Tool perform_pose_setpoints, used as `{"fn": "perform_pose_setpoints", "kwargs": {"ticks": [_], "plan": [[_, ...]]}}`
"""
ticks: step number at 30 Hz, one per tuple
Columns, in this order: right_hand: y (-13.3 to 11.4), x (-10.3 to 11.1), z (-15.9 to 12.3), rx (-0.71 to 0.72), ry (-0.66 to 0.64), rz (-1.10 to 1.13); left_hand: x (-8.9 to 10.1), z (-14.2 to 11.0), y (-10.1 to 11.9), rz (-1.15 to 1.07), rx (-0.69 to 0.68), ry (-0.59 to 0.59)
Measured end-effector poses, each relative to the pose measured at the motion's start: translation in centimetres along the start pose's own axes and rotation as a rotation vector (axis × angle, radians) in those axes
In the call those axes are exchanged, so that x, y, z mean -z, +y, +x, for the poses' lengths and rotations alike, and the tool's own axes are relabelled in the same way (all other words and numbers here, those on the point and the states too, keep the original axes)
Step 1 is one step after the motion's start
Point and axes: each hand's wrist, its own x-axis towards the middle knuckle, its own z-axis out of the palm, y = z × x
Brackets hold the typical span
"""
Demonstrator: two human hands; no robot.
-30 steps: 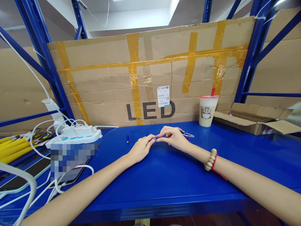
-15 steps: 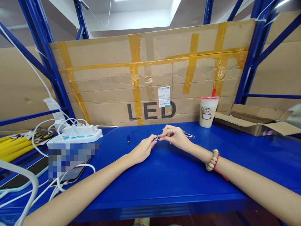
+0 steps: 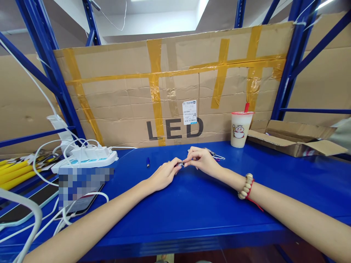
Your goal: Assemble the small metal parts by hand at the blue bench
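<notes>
Over the middle of the blue shelf, my left hand [image 3: 164, 174] pinches a small shiny dark-and-silver metal piece [image 3: 180, 164] between thumb and fingers. The thumb and forefinger of my right hand [image 3: 202, 160] close on the right end of the same piece. Most of it is covered by fingers, so its exact kind does not show. A short blue cylinder [image 3: 148, 162] with a metal end lies left of my left hand, apart from it. Behind my right hand lie metal clips or a keychain [image 3: 218, 156], partly hidden.
A white power strip [image 3: 93, 159] with plugs and tangled cables stands at the left, near two phones [image 3: 30, 201] and yellow packages [image 3: 16, 171]. At the back right are a drink cup [image 3: 240, 129] and an opened cardboard box [image 3: 293, 142]. A taped cardboard sheet [image 3: 123, 102] forms the back.
The view has shifted slightly. Both hands stay together on the small metal piece, with the right fingers slightly changed in position and a little more of the piece showing.
</notes>
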Motion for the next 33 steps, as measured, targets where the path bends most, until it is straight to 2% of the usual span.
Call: {"fn": "perform_pose_setpoints", "kwargs": {"ticks": [10, 18, 26, 33], "plan": [[-1.1, -0.1, 0.2, -0.01, 0.028, -0.098, 0.1, -0.1, 0.5, 0.023, 0.014, -0.036], [-1.2, -0.7, 0.2, -0.176, 0.061, 0.118, 0.0, 0.0, 0.5, -0.036, -0.007, 0.037], [-0.7, -0.3, 0.4, -0.304, -0.036, 0.142, 0.0, -0.2, 0.8, -0.058, -0.014, 0.02], [0.0, -0.1, 0.2, -0.344, -0.105, 0.123, 0.1, -0.3, 1.0, -0.033, -0.006, -0.002]]}}
